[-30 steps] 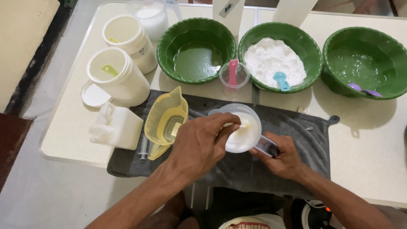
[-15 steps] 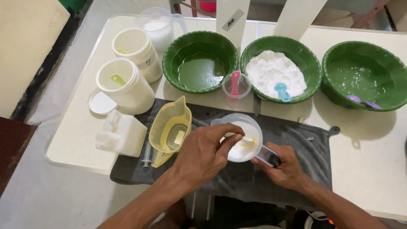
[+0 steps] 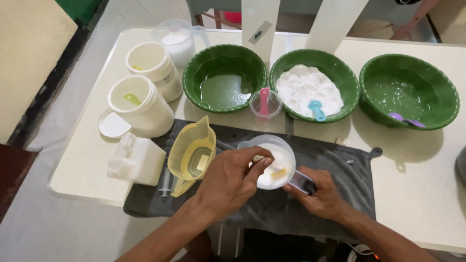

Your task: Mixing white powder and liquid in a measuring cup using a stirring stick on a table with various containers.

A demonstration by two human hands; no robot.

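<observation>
Grey towel (image 3: pixel 340 194) edge near, both hands at white cup (image 3: pixel 272 160), perhaps stirring.

The clear plastic measuring cup (image 3: pixel 272 157) sat upright on the gray towel (image 3: pixel 340 189), near the table's front edge. It held white stuff with a bit of yellow in it. You held its dark handle in your right hand (image 3: pixel 318 194). Your left hand (image 3: pixel 230 179) covered its near rim, fingers reaching inside.
</observation>
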